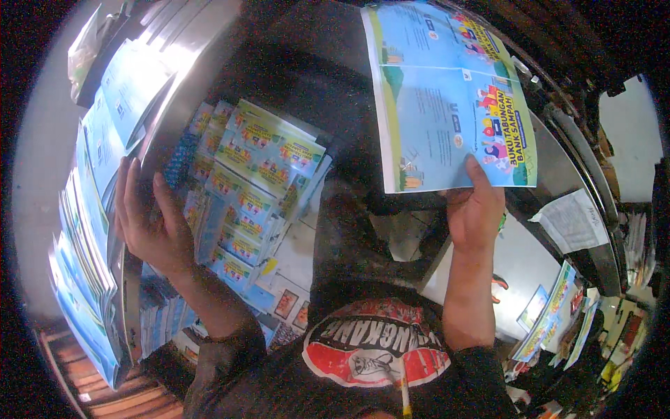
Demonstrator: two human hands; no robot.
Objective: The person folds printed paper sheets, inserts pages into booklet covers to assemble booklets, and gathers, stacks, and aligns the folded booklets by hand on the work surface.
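You hold one glossy blue printed sheet (426, 105) by its near edge; more blue sheets (100, 160) overlap at your left.

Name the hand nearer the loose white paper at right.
Right. The right hand, holding a printed sheet, is left of the white paper; the left hand is farther left, by blue sheets.

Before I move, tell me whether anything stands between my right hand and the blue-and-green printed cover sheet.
Nothing visible does: your right hand grips the printed cover sheet by its near edge, thumb on top. Your left hand is away leftward, by the stacked blue sheets.
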